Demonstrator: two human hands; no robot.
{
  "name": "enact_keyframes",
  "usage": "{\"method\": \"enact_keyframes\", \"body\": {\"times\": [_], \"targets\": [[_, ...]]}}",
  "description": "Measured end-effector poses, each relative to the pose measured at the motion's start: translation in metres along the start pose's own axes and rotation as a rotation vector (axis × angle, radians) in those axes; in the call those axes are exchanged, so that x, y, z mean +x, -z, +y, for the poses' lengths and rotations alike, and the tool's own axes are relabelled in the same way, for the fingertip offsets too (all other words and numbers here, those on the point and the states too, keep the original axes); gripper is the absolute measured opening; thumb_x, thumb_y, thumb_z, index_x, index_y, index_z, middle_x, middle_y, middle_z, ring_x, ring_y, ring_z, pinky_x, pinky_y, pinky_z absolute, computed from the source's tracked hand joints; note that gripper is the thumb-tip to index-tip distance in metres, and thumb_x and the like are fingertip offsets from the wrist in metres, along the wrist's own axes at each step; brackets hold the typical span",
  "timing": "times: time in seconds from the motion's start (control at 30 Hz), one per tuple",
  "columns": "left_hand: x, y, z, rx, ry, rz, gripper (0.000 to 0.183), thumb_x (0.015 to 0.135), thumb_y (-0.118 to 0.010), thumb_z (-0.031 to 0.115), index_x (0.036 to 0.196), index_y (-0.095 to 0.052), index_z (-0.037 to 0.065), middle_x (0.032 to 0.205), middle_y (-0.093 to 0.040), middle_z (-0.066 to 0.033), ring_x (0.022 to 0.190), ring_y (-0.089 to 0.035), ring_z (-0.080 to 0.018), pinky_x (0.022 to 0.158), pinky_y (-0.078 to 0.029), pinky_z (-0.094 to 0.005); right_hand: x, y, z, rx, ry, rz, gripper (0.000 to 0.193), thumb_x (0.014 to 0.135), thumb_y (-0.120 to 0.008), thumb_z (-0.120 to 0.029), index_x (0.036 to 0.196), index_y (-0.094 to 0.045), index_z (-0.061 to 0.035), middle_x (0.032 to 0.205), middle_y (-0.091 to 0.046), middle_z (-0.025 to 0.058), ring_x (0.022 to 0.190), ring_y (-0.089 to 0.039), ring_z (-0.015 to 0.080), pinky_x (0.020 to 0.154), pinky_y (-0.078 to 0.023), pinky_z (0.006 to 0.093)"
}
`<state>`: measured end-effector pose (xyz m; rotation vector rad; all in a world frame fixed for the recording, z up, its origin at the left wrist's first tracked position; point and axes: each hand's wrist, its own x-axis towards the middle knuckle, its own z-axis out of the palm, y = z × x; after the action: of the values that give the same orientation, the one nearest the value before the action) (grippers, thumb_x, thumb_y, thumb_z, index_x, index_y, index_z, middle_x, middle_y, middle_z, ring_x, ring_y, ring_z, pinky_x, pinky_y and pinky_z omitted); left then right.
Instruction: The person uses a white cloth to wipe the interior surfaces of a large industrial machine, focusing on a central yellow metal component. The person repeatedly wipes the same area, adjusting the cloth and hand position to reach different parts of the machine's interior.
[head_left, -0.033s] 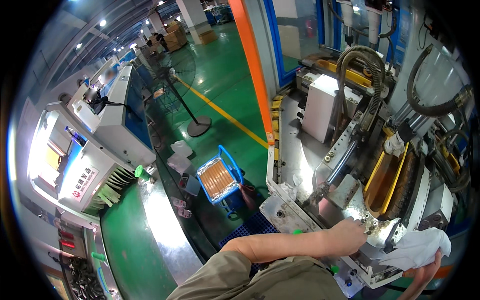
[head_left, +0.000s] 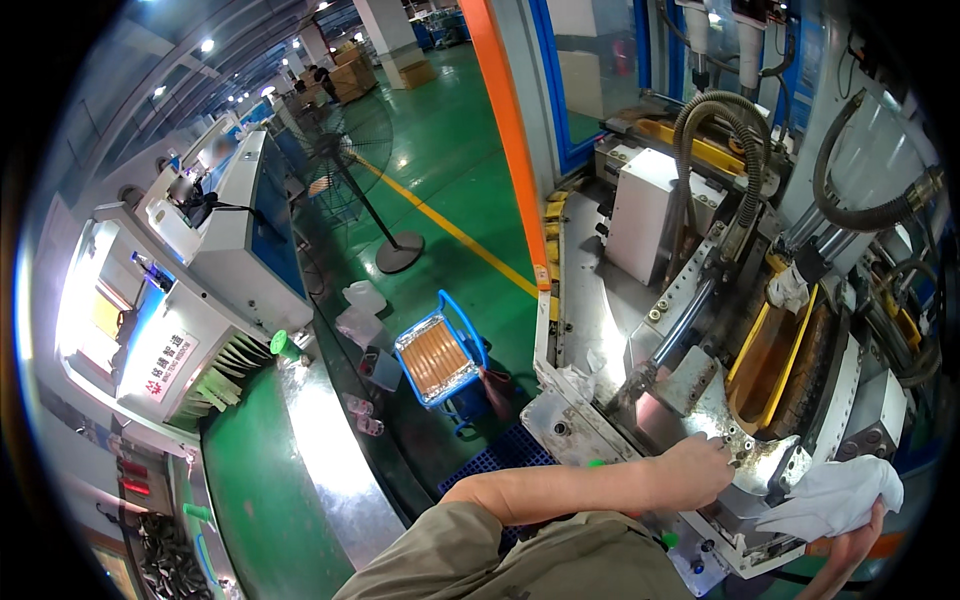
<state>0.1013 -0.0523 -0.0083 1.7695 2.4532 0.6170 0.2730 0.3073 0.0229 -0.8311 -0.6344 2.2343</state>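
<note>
My left hand (head_left: 697,470) is closed, its curled fingers against the near end of a shiny metal machine part (head_left: 762,458). Whatever those fingers may hold is hidden. At the lower right my right hand (head_left: 868,527) grips a white cloth (head_left: 832,497), which bunches over its fingers and hangs beside the same metal part. Just beyond both hands lies a long yellow-edged trough (head_left: 752,385) with a brown inside, set into the machine.
Hoses (head_left: 722,110) and a white box (head_left: 645,215) stand on the machine. An orange post (head_left: 503,130) rises at its left. Across the green floor are a blue-framed stool (head_left: 435,360), a standing fan (head_left: 400,252), plastic containers (head_left: 362,297) and another machine (head_left: 225,240). A dark blue crate (head_left: 505,460) lies near my legs.
</note>
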Motion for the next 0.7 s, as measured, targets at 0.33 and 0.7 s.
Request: {"method": "enact_keyframes", "body": {"times": [0.33, 0.7], "targets": [[-0.001, 0.008, -0.018, -0.040, -0.009, 0.074, 0.018, 0.072, -0.065, 0.019, 0.081, -0.062, 0.004, 0.092, -0.057, -0.0093, 0.094, -0.053, -0.0251, 0.077, -0.043, -0.0354, -0.026, -0.045, 0.015, 0.018, -0.031, 0.060, 0.038, 0.098, -0.041, -0.022, 0.133, -0.046, -0.0059, 0.138, -0.048, 0.0110, 0.129, -0.044, 0.0295, 0.111, -0.030, 0.0488], [0.008, 0.005, -0.016, -0.027, -0.026, 0.040, 0.021, 0.072, -0.066, 0.019, 0.084, -0.060, 0.002, 0.093, -0.056, -0.0100, 0.098, -0.052, -0.0259, 0.079, -0.043, -0.0357, -0.011, -0.037, 0.002, 0.079, -0.022, 0.081, 0.040, 0.098, -0.041, -0.023, 0.134, -0.044, -0.0046, 0.138, -0.048, 0.0116, 0.129, -0.043, 0.0296, 0.112, -0.029, 0.0476]]}}
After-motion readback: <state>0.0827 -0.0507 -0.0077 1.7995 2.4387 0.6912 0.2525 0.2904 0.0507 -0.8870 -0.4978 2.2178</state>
